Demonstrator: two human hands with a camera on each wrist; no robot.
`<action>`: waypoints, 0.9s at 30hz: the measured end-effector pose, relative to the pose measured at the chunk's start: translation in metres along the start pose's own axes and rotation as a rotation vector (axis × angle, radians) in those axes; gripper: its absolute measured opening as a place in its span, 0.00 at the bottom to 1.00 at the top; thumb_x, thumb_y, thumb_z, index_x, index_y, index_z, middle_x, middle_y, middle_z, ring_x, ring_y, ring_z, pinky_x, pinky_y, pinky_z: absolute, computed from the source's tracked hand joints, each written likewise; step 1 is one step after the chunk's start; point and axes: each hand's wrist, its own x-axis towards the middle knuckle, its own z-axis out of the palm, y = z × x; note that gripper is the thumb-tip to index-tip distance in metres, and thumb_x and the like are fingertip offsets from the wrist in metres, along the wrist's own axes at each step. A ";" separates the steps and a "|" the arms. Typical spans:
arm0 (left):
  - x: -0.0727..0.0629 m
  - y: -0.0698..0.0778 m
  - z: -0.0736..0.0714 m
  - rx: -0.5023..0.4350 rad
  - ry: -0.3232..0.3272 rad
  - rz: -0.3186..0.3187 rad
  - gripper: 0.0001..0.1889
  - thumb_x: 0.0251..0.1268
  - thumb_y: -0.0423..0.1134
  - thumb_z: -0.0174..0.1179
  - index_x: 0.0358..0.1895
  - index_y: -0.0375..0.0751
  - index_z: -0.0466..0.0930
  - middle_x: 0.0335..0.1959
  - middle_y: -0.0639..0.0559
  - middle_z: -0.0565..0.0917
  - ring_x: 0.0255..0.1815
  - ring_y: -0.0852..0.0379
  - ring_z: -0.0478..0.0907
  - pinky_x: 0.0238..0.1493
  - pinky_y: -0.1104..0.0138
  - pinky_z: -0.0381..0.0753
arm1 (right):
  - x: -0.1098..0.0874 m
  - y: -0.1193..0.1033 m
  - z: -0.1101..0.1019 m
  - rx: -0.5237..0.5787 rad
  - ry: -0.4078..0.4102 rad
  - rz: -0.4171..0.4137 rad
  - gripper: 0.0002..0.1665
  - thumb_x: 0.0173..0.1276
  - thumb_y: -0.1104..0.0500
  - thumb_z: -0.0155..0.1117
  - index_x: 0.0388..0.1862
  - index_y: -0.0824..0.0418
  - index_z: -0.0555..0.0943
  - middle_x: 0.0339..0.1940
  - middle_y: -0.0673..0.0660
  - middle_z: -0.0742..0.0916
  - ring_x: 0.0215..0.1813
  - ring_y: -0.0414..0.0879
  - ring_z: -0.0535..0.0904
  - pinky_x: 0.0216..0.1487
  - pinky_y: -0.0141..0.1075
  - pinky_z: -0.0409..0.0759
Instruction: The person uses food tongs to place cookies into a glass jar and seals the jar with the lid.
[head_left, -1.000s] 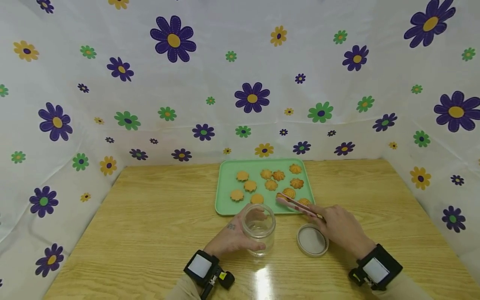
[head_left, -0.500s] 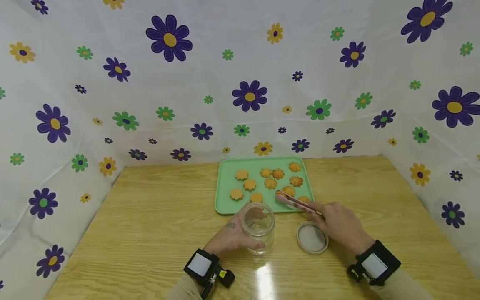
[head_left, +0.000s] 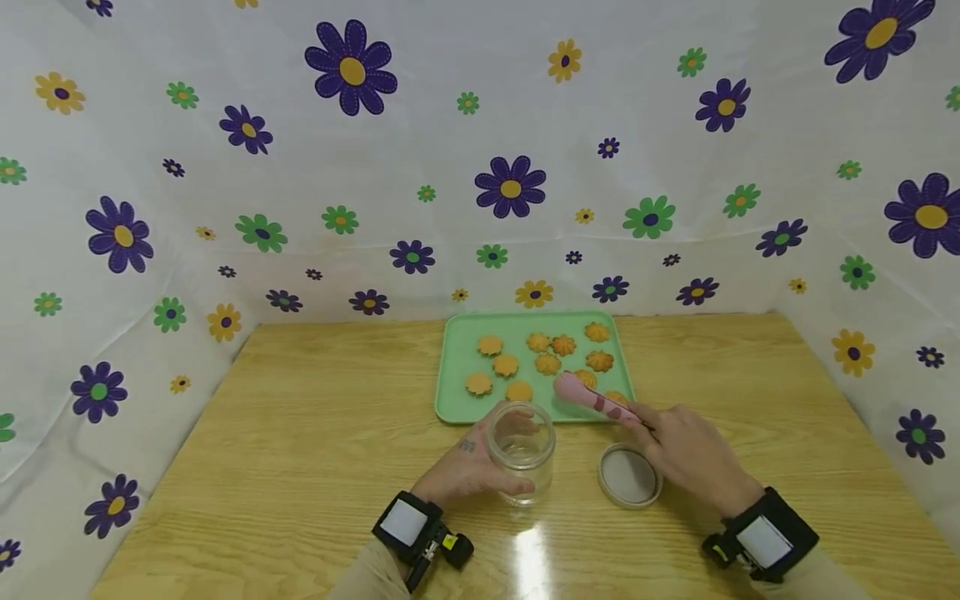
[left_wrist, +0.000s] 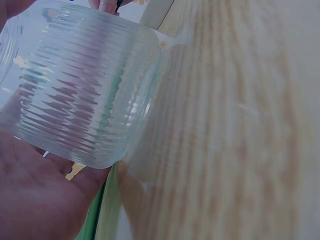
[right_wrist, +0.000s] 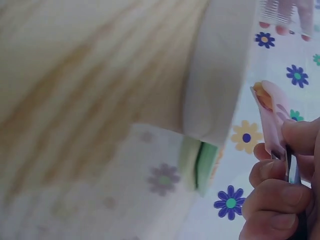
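Note:
My left hand grips a clear glass jar, its open mouth facing up, fingers round the far side and thumb at the front. In the left wrist view the ribbed wall of the jar shows against the palm. My right hand holds pink tongs over the front right of a green tray. Between the tong tips a golden cookie is pinched, as the right wrist view shows; the head view hides it behind the tongs. Several flower-shaped cookies lie on the tray.
A round jar lid lies on the wooden table between the jar and my right forearm. Behind and at both sides hangs a white flowered cloth. The tray stands close to the back cloth.
The tongs have risen off the tray and rolled so their broad pink side faces up, with a cookie taken between the tips. My left hand and the jar have stayed in place.

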 end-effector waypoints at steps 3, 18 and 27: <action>0.001 0.001 0.001 0.001 0.002 -0.001 0.45 0.46 0.35 0.81 0.69 0.60 0.67 0.66 0.51 0.78 0.70 0.53 0.71 0.72 0.49 0.68 | -0.001 -0.002 -0.006 0.000 0.015 -0.011 0.25 0.81 0.48 0.55 0.60 0.67 0.84 0.15 0.44 0.63 0.17 0.37 0.59 0.19 0.31 0.55; 0.001 -0.001 0.000 -0.039 -0.005 0.004 0.44 0.47 0.33 0.81 0.68 0.56 0.68 0.67 0.50 0.77 0.70 0.53 0.72 0.71 0.49 0.70 | -0.010 -0.017 -0.021 0.008 0.068 -0.060 0.23 0.80 0.48 0.56 0.63 0.61 0.84 0.15 0.42 0.61 0.18 0.35 0.57 0.21 0.30 0.54; 0.000 -0.001 0.000 -0.024 -0.008 0.007 0.45 0.47 0.34 0.81 0.70 0.55 0.67 0.66 0.52 0.77 0.69 0.54 0.72 0.70 0.52 0.71 | -0.017 -0.029 -0.031 0.090 0.154 -0.148 0.21 0.78 0.53 0.60 0.62 0.62 0.84 0.15 0.38 0.60 0.18 0.29 0.50 0.20 0.26 0.52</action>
